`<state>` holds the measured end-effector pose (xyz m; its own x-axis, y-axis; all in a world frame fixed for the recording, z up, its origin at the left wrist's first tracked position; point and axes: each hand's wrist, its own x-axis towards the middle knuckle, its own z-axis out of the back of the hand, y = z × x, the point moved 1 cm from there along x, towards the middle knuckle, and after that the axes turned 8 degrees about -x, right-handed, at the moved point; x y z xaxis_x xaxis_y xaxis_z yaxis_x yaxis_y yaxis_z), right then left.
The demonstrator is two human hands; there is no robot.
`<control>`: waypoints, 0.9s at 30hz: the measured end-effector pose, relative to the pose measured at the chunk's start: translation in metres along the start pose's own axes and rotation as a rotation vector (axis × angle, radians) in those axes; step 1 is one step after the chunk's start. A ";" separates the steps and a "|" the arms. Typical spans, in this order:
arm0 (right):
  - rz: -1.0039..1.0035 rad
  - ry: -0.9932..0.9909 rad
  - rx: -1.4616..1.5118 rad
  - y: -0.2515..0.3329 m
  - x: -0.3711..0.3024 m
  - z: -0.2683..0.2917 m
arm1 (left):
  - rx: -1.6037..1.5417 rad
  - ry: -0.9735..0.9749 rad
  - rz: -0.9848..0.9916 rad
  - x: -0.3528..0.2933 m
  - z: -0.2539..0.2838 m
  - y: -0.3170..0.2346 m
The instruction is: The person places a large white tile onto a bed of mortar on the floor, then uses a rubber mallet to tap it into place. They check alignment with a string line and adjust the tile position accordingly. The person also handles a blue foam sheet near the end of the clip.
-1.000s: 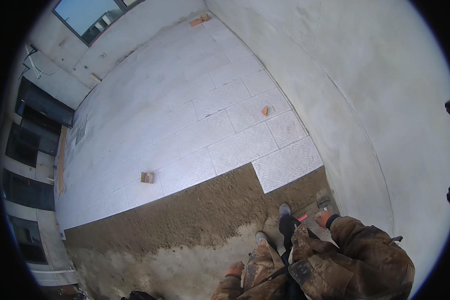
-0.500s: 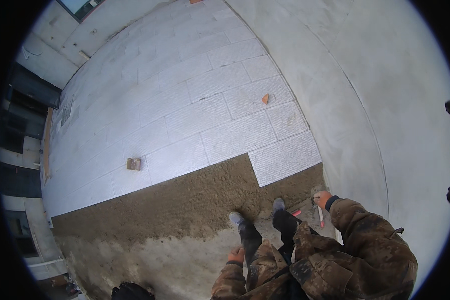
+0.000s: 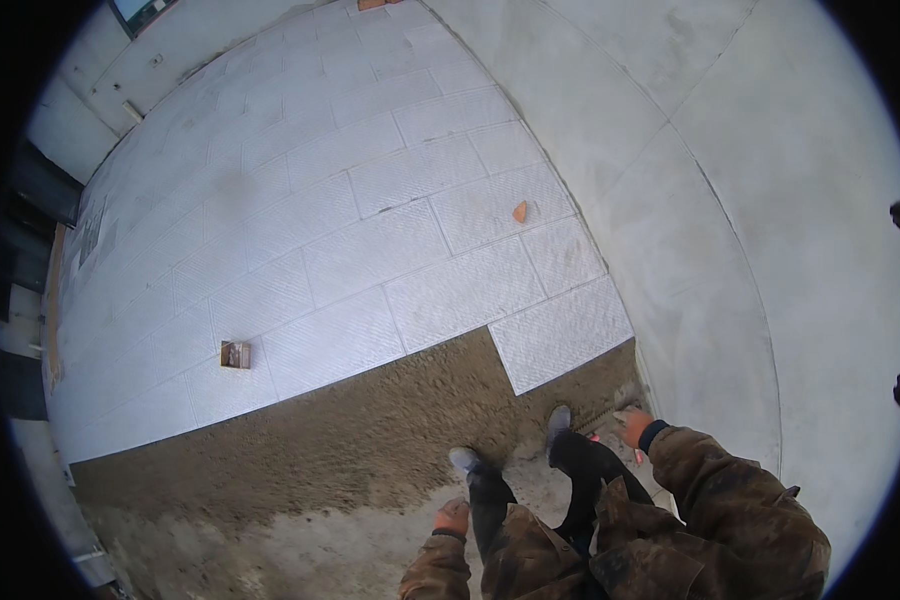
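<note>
My left hand (image 3: pixel 452 516) hangs beside my left thigh, its fingers curled and nothing showing in them. To the right, my right hand (image 3: pixel 631 426) reaches out near the foot of the wall, its fingers loosely apart and no held thing visible. Just below it, the red end of a stick-like object (image 3: pixel 639 456) shows on the ground; my hand and sleeve cover the rest. A dark, narrow object with a toothed edge (image 3: pixel 598 414) lies beside my right shoe (image 3: pixel 560 418). Ahead of my feet, a pale ribbed paving slab (image 3: pixel 562 335) borders the brown mortar bed (image 3: pixel 370 410).
A small brown block (image 3: pixel 235 354) rests on the laid paving (image 3: pixel 355 260) at left. An orange brick fragment (image 3: pixel 520 212) lies farther right. The grey wall (image 3: pixel 730 230) rises along my right side. Bare concrete (image 3: pixel 340 545) lies at the lower left.
My right hand has shifted slightly left and down in the picture, its fingers now looser. My left hand has moved a little left. The whole view has tilted slightly.
</note>
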<state>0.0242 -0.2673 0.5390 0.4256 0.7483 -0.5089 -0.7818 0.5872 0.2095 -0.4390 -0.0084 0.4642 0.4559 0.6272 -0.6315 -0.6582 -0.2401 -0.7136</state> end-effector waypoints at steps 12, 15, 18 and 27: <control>-0.117 0.018 -0.012 -0.035 0.311 -0.052 | -0.109 0.180 0.290 0.035 -0.146 0.026; -0.100 -0.006 -0.075 -0.038 0.409 -0.056 | -0.148 0.245 0.308 0.055 -0.194 0.042; -0.058 -0.056 -0.146 -0.032 0.495 -0.059 | -0.194 0.219 0.204 0.081 -0.224 0.059; 0.028 -0.069 -0.302 -0.013 0.671 -0.092 | -0.323 0.217 0.370 0.133 -0.218 0.050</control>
<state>0.2784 0.1989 0.1177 0.4237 0.7883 -0.4461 -0.8893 0.4555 -0.0398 -0.2802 -0.0989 0.2788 0.3640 0.2981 -0.8824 -0.5962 -0.6532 -0.4667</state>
